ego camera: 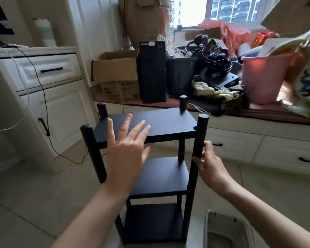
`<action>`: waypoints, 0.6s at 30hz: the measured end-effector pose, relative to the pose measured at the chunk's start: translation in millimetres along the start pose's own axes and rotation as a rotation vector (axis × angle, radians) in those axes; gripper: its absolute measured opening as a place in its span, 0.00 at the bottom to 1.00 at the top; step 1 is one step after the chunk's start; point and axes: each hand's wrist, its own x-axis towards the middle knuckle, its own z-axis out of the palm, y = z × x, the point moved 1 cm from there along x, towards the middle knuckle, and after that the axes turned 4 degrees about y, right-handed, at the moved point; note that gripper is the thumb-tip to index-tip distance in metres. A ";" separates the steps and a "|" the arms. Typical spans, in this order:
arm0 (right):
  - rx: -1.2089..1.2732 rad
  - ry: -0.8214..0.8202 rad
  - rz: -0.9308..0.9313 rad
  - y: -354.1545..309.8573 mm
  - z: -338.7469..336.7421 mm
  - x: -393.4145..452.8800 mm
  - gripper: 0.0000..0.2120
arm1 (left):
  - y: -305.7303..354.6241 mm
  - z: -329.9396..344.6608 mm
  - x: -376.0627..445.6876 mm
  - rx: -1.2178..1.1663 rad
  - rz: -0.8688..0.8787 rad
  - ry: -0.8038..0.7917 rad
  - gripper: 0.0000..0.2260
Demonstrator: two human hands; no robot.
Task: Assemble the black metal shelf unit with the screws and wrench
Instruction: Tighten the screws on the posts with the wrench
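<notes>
The black shelf unit (150,158) stood upright on the tiled floor (34,203), right in front of the person, its long axis running vertical and its four round posts pointing up. Three flat shelves sat stacked one above another, the top one level and facing the ceiling. The left hand (125,151) hovered over the near edge of that top shelf, fingers (141,127) spread wide and straight, gripping nothing; whether the palm touched the shelf could not be told. The right hand (210,163) gripped the near right post (198,149), fingers curled round it just below the top shelf. Behind the unit ran a window seat (258,113) crowded with a cardboard box (115,68), a black tower case (152,72) and a pink bucket (265,76). A white cabinet (43,77) stood at left.
</notes>
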 end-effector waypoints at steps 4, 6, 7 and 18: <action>-0.012 -0.036 -0.040 4.5 -8.5 -15.9 0.13 | 40.8 11.4 11.1 -0.103 0.091 -0.001 0.27; -0.013 -0.048 -0.065 4.8 -13.9 -23.5 0.13 | 55.4 14.0 14.7 -0.138 0.105 -0.006 0.27; -0.012 -0.057 -0.076 4.6 -16.3 -27.4 0.12 | 60.8 14.4 15.0 -0.161 0.103 -0.015 0.26; -0.029 -0.105 -0.097 -1.2 -30.1 -64.4 0.06 | 64.6 7.4 5.4 -0.340 0.133 -0.040 0.19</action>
